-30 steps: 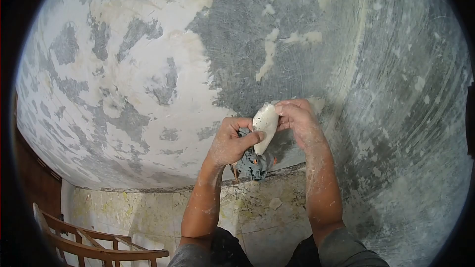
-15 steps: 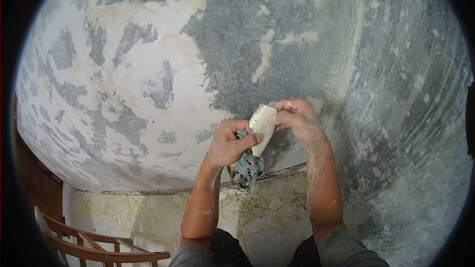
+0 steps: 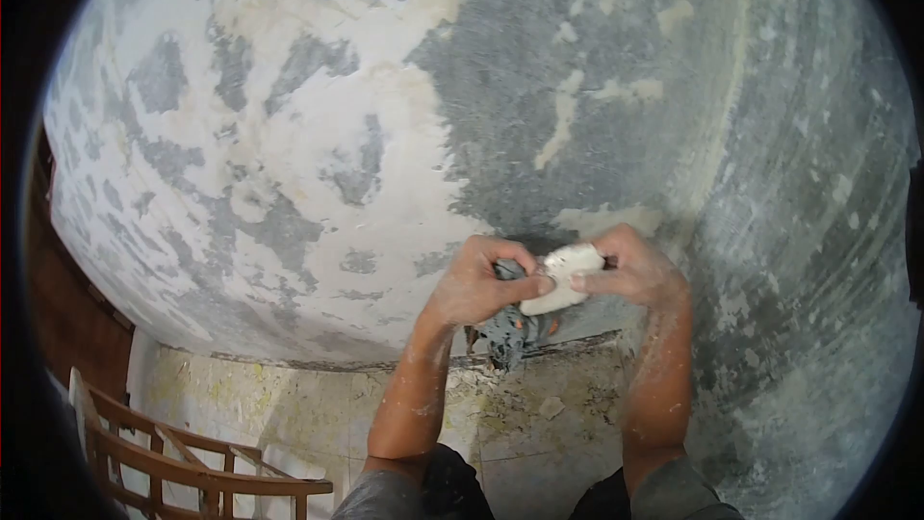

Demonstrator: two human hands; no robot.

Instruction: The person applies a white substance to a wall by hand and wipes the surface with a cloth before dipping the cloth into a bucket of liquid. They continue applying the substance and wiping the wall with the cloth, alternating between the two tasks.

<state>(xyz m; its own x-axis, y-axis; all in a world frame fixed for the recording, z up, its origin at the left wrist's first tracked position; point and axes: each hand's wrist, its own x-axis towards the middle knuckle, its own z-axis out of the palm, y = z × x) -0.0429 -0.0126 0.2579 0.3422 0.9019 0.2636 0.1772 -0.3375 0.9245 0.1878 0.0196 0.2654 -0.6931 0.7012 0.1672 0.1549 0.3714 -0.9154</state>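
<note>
A white, dusty, folded-looking piece (image 3: 575,258) spans the gap between my two hands, close in front of the wall; what it is made of I cannot tell. My left hand (image 3: 483,279) pinches its left end, thumb on the near face. At its right end, my right hand (image 3: 640,270) is closed on it with the thumb pressed flat against the face. White dust coats both forearms. Below the hands hangs or lies a grey, blotched bundle (image 3: 505,335) with orange spots, partly covered by my left hand and the white piece.
The wall (image 3: 539,48) ahead is grey with white filler patches, denser on the left. A second grey wall surface (image 3: 799,231) curves in on the right. Flakes and yellowish stains mark the tiled floor (image 3: 337,404). A wooden ladder-like frame (image 3: 207,477) stands at lower left, near a brown door (image 3: 87,337).
The white piece has turned from nearly upright to slanting, lower between my hands. Both thumbs now press on its face. The view has shifted, so the wall appears further right.
</note>
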